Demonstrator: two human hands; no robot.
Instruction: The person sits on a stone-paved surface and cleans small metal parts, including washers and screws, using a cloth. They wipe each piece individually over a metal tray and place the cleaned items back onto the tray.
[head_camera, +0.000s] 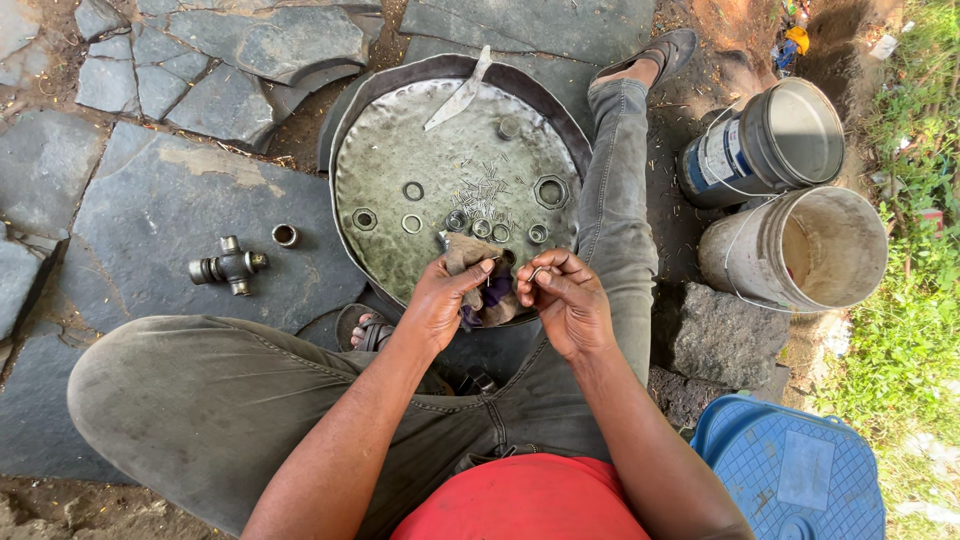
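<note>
I sit on stone slabs with a big round metal pan (390, 215) between my legs. My left hand (440, 300) grips a dirty rag (480, 285) at the pan's near edge. My right hand (565, 295) pinches a small metal ring (538, 272) right next to the rag. In the pan lie several rings and bearing cups (482, 228), a heap of thin needle rollers (480, 190), a hex nut (551, 191) and a flat metal blade (460, 95).
A metal cross joint (229, 266) and a loose bearing cup (285, 235) lie on the slab to the left. Two buckets (790, 250) lie tipped on the right. A blue plastic container (790, 470) sits at lower right, with grass beyond it.
</note>
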